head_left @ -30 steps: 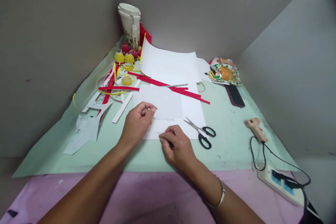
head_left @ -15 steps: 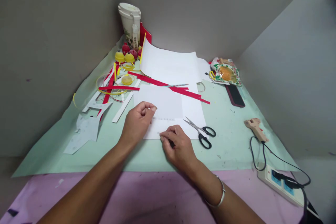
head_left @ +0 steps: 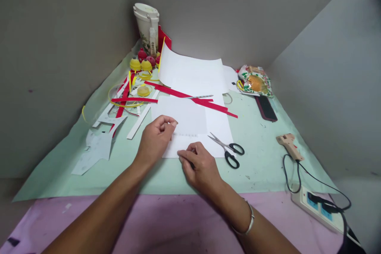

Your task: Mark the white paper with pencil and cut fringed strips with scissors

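Note:
My left hand (head_left: 156, 137) is closed in a pinch above the white paper (head_left: 218, 127), its thumb and forefinger meeting at the tips. Whatever lies between them is too small to make out. Lower and to the right, my right hand (head_left: 201, 166) has its fingers curled and pinched over the paper's front edge; what it holds, if anything, is hidden. A faint row of marks (head_left: 187, 135) crosses the paper between the hands. Black-handled scissors (head_left: 233, 154) lie partly spread on the paper's right edge, beside my right hand.
Red strips (head_left: 208, 105) and a pencil (head_left: 199, 97) lie behind. Cut white scraps (head_left: 99, 145), a white strip (head_left: 139, 125) and yellow-red balls (head_left: 135, 64) are left. At right are a phone (head_left: 266, 108), a glue gun (head_left: 290, 146) and a power strip (head_left: 315, 208). A lidded cup (head_left: 145, 27) stands behind.
My right hand has shifted slightly to the left. My left hand stays in the same place, and the things on the table have not moved.

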`<act>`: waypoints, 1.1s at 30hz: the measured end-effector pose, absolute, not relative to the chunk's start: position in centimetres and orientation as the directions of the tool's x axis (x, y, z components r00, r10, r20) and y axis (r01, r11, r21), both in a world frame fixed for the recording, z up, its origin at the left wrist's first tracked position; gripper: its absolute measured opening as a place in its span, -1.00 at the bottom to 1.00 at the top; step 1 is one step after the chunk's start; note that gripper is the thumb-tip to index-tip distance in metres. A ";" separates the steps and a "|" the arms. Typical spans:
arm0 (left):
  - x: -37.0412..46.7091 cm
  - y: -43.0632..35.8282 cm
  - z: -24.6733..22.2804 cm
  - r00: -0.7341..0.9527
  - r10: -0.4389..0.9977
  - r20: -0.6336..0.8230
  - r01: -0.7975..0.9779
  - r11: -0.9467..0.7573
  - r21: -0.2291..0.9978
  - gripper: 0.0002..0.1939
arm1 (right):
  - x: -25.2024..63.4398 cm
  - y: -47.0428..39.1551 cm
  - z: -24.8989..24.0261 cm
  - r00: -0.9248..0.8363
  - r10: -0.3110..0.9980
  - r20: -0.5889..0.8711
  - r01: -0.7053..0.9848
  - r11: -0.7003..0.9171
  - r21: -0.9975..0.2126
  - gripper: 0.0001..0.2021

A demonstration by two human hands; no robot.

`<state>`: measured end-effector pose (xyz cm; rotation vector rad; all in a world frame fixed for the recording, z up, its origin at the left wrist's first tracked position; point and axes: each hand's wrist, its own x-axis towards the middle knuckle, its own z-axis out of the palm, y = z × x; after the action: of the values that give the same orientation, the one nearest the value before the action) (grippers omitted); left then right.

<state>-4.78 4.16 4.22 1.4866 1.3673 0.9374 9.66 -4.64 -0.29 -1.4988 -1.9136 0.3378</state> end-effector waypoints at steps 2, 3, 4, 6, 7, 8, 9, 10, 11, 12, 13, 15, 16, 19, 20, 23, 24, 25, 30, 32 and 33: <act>-4.8 4.2 4.2 0.105 0.994 -0.034 0.321 -0.001 0.947 -0.84 | 9.7 -4.6 -0.3 -0.114 0.931 0.348 0.762 0.306 -0.570 -0.76; -4.8 4.2 4.2 0.105 0.994 -0.035 0.319 -0.001 0.948 -0.84 | 9.7 -4.6 -0.3 -0.113 0.930 0.350 0.764 0.307 -0.568 -0.76; -4.8 4.2 4.2 0.106 0.994 -0.035 0.316 0.000 0.949 -0.84 | 9.7 -4.6 -0.3 -0.112 0.929 0.353 0.764 0.308 -0.567 -0.76; -4.8 4.1 4.2 0.111 0.993 -0.034 0.314 -0.003 0.949 -0.83 | 9.7 -4.6 -0.4 -0.110 0.927 0.358 0.760 0.310 -0.571 -0.76; -4.8 4.1 4.2 0.111 0.993 -0.031 0.314 -0.006 0.949 -0.83 | 9.7 -4.6 -0.4 -0.107 0.927 0.359 0.756 0.311 -0.577 -0.77; -4.8 4.1 4.2 0.110 0.993 -0.028 0.315 -0.008 0.949 -0.84 | 9.7 -4.6 -0.5 -0.102 0.927 0.360 0.748 0.310 -0.586 -0.77; -4.9 4.1 4.2 0.108 0.994 -0.027 0.316 -0.009 0.949 -0.84 | 9.7 -4.6 -0.5 -0.095 0.928 0.361 0.738 0.309 -0.600 -0.77; -4.9 4.1 4.2 0.107 0.994 -0.027 0.318 -0.009 0.948 -0.84 | 9.7 -4.6 -0.4 -0.083 0.928 0.362 0.725 0.306 -0.618 -0.77; -4.9 4.1 4.2 0.103 0.994 -0.028 0.319 -0.006 0.948 -0.84 | 9.7 -4.5 -0.4 -0.069 0.929 0.364 0.708 0.303 -0.638 -0.77; -4.9 4.1 4.3 0.101 0.994 -0.030 0.320 -0.004 0.947 -0.84 | 9.7 -4.5 -0.3 -0.051 0.928 0.369 0.692 0.299 -0.657 -0.77; -4.9 4.1 4.3 0.100 0.994 -0.033 0.322 -0.001 0.947 -0.84 | 9.7 -4.4 -0.3 -0.031 0.927 0.375 0.676 0.295 -0.675 -0.78; -4.9 4.1 4.3 0.098 0.995 -0.034 0.325 0.001 0.946 -0.84 | 9.8 -4.4 -0.1 0.008 0.922 0.387 0.663 0.285 -0.692 -0.78; -4.9 4.1 4.3 0.098 0.995 -0.034 0.326 0.001 0.945 -0.84 | 9.8 -4.4 0.0 0.023 0.920 0.391 0.667 0.277 -0.691 -0.79; -4.9 4.1 4.3 0.101 0.994 -0.029 0.323 -0.005 0.946 -0.84 | 9.8 -4.5 0.1 0.035 0.918 0.395 0.702 0.258 -0.663 -0.80; -4.9 4.1 4.3 0.103 0.994 -0.029 0.321 -0.006 0.947 -0.84 | 9.8 -4.5 0.1 0.033 0.918 0.396 0.714 0.255 -0.652 -0.80; -5.0 4.1 4.3 0.097 0.995 -0.030 0.321 -0.003 0.947 -0.84 | 9.8 -4.7 0.2 0.029 0.915 0.402 0.741 0.250 -0.623 -0.81; -5.0 4.1 4.3 0.095 0.995 -0.031 0.324 -0.001 0.946 -0.85 | 9.8 -4.7 0.2 0.026 0.915 0.402 0.750 0.248 -0.613 -0.81; -5.0 4.1 4.3 0.093 0.995 -0.031 0.328 -0.001 0.945 -0.85 | 9.8 -4.8 0.3 0.020 0.916 0.401 0.759 0.248 -0.602 -0.81; -4.9 4.2 4.3 0.100 0.994 -0.033 0.330 -0.002 0.944 -0.84 | 9.7 -4.8 0.3 -0.018 0.923 0.385 0.782 0.253 -0.570 -0.82; -4.9 4.2 4.2 0.099 0.994 -0.036 0.330 0.001 0.944 -0.83 | 9.7 -4.9 0.2 -0.016 0.924 0.383 0.785 0.249 -0.567 -0.81; -4.9 4.2 4.2 0.099 0.994 -0.037 0.331 0.002 0.943 -0.83 | 9.7 -4.9 0.1 -0.014 0.923 0.384 0.786 0.247 -0.567 -0.81</act>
<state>-4.89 4.18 4.24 1.4841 1.3790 0.9379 9.67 -4.87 0.14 -1.5652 -1.8223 0.2506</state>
